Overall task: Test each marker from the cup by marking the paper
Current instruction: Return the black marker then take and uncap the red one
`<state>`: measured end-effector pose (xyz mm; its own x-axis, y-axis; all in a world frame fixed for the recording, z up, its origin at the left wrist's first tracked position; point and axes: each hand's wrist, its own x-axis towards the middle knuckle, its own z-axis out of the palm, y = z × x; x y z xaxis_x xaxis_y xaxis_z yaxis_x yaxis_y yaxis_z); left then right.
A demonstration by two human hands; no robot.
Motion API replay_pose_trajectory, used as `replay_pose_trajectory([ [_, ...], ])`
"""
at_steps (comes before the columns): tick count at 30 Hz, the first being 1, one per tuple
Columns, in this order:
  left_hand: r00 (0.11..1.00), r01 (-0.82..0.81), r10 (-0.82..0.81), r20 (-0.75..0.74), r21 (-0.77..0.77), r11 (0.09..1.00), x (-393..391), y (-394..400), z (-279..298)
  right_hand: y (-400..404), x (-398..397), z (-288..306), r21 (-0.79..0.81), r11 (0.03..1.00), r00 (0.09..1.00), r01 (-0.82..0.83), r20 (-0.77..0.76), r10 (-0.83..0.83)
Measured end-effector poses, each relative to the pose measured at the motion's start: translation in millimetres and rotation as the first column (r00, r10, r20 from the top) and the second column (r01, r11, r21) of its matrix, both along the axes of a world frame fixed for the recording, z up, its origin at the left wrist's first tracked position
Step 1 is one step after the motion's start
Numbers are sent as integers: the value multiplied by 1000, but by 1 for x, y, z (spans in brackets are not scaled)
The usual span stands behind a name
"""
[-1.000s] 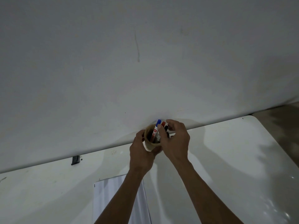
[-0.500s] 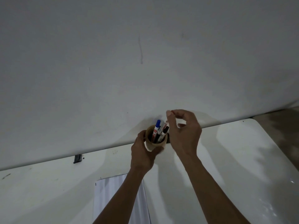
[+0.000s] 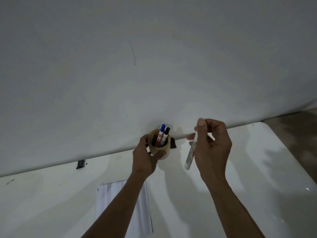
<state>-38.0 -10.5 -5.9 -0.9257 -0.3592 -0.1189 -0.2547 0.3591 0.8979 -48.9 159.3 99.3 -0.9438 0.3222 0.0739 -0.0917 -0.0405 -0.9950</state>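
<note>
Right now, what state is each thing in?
Cup: upright, held by left hand.
Blue marker: capped, in cup.
Black marker: capped, in cup.
Third marker: out of cup, held in right hand, blurred.
Paper: flat on table, part under left forearm.

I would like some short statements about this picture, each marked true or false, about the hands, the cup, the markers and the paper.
1. The right hand holds a marker clear of the cup. True.
2. The cup is empty. False: a blue-capped marker and a black-capped marker stand in it.
3. The left hand has its grip around the cup. True.
4. The held marker's tip is pressed on the paper. False: it hangs in the air, away from the paper.
5. The paper lies under the left forearm. True.
</note>
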Motion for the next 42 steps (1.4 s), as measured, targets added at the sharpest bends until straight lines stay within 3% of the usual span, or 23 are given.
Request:
replay_pose_trajectory([
  [6,994,9,5,110,-125,992,15,-6,13,-1,28,-39,16,982,946,-186,272,175],
  [10,999,-1,6,32,-153,988,53,-20,43,-10,53,-44,116,897,865,-426,344,366],
  [13,991,107,-118,-57,-166,980,88,-36,69,-23,71,-41,121,841,810,-527,371,455],
  [18,946,285,-315,-71,-273,919,144,-66,93,-50,102,-28,200,723,733,-662,378,566],
  [27,957,242,-279,-81,-308,920,231,-117,95,-90,169,-1,265,498,564,-825,398,723],
  [30,975,180,-209,-81,-277,944,259,-134,92,-87,182,0,436,396,574,-808,433,695],
  [31,980,155,-182,-83,-266,952,268,-139,92,-85,185,1,465,402,597,-789,425,680],
  [33,985,125,-150,-86,-244,962,284,-147,91,-82,195,2,365,509,624,-779,376,685],
  [37,984,79,-112,-141,-221,972,306,-148,91,-98,222,-1,-130,753,713,-645,252,654],
  [40,975,33,-82,-206,-231,972,314,-145,90,-120,244,-5,-463,761,754,-455,254,606],
  [42,971,21,-78,-227,-244,970,317,-144,91,-134,258,-8,-529,739,743,-419,268,613],
])
